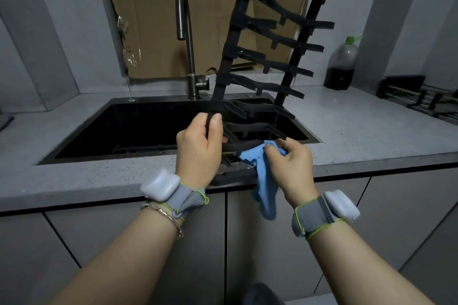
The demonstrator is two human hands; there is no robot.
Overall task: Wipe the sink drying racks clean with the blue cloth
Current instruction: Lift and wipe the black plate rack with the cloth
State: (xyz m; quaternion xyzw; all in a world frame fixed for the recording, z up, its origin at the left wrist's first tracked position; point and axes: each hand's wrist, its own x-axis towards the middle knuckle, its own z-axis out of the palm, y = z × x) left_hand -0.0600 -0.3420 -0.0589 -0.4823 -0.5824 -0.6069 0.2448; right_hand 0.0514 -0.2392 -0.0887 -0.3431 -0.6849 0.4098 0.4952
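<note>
Two racks in all. One black drying rack [241,21] stands nearly upright over the sink [119,104], leaning toward the upper right of the frame, and a second rack [421,99] lies flat on the counter [371,136] at the far right.

There is one blue cloth [264,181], one tap [189,57], one dark bottle [340,67] with a green cap and one sheet of cardboard [161,20] behind.

The left hand [199,146] is clenched round the raised rack's left rail at frame centre, thumb up along the bar. Just beside it, the right hand [290,156] pinches the cloth onto a low rung, the loose end hanging down past the counter edge. Both forearms reach up from the bottom of the frame, a grey band on each wrist.
</note>
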